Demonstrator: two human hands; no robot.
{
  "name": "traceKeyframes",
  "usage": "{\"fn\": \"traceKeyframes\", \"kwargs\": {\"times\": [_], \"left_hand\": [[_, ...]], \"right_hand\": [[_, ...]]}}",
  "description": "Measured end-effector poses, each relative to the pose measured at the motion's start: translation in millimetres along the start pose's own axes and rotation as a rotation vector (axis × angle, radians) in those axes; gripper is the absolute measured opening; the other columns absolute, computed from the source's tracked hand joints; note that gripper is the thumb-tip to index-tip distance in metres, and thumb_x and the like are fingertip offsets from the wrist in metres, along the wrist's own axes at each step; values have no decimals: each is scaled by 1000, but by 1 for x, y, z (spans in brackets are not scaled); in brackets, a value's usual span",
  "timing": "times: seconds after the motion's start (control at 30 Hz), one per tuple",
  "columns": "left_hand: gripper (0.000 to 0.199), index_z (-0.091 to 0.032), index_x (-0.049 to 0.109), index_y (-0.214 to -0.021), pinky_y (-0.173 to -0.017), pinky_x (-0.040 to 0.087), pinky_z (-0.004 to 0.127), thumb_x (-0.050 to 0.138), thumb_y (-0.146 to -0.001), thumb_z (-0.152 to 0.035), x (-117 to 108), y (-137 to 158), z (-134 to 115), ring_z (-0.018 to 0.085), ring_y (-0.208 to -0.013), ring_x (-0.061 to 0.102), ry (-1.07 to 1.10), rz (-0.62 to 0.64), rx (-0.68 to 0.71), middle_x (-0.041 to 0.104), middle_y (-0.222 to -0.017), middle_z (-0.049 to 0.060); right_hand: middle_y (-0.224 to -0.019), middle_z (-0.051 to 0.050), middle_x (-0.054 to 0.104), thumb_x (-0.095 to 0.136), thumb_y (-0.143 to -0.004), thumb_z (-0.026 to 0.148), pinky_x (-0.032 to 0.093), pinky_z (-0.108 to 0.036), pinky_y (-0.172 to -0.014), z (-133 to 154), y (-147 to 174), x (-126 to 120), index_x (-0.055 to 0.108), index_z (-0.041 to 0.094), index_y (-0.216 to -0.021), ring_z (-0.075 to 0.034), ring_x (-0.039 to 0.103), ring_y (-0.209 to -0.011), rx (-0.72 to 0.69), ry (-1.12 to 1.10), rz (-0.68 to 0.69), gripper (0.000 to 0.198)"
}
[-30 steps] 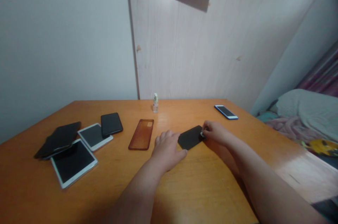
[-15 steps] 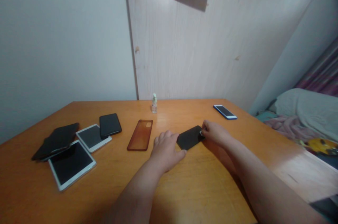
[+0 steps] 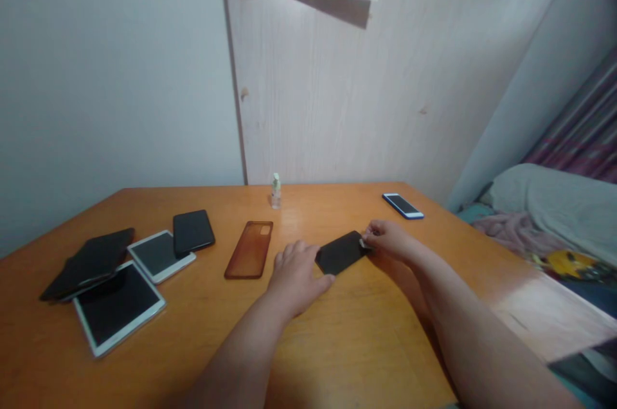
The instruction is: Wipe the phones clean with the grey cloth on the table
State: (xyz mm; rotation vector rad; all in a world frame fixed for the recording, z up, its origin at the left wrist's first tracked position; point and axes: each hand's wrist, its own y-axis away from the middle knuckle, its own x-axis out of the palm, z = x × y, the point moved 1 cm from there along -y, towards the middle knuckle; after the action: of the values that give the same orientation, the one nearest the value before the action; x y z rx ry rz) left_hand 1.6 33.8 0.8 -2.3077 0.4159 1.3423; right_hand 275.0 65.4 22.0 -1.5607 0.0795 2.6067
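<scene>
A black phone (image 3: 341,253) lies on the table, turned at a slant, its dark face up. At its left end is my left hand (image 3: 296,277), thumb at the near edge and forefinger at the far edge, so the phone sits between them. My right hand (image 3: 388,240) is closed in a pinch over the right end. A small whitish piece (image 3: 364,243) shows under its fingertips, against the phone; its kind I cannot make out. Left of my left hand a brown see-through phone case (image 3: 249,251) lies flat, with a camera cutout at its far end.
On the left lie a white tablet (image 3: 120,306), a second white tablet (image 3: 161,256), a black tablet (image 3: 193,232) overlapping it, and a dark folded cover (image 3: 94,261). A small clear bottle (image 3: 276,192) stands at the back. A blue-edged phone (image 3: 403,206) lies far right.
My right fingers have shifted slightly at the phone's right end, and more of the whitish piece shows. The whole view has swung a little to the right.
</scene>
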Motion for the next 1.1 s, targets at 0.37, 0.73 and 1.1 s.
{"fn": "traceKeyframes", "kwargs": {"times": [0.37, 0.73, 1.1], "left_hand": [[55, -26, 59, -126, -95, 42, 45, 61, -79, -55, -2, 0, -1, 33, -115, 52, 1, 10, -17, 60, -118, 9], [57, -24, 59, -123, -96, 42, 47, 60, -80, -61, 2, -1, 3, 35, -115, 53, -1, -13, -17, 59, -119, 11], [63, -22, 55, -131, -97, 42, 45, 63, -80, -59, -3, 1, -1, 34, -118, 51, -13, 8, -20, 59, -122, 11]], "right_hand": [[-69, -1, 62, 65, -73, 16, 31, -24, -57, 2, 2, -4, 61, 18, -73, -15, 53, -66, 46, 139, 58, 5], [-71, -2, 63, 69, -68, 14, 31, -24, -56, 8, 5, -12, 65, 19, -73, -15, 54, -66, 71, 203, 77, 8], [-55, 2, 57, 74, -70, 27, 37, -22, -49, 0, -2, -14, 53, 19, -64, -12, 52, -49, 57, -142, 303, 24]]}}
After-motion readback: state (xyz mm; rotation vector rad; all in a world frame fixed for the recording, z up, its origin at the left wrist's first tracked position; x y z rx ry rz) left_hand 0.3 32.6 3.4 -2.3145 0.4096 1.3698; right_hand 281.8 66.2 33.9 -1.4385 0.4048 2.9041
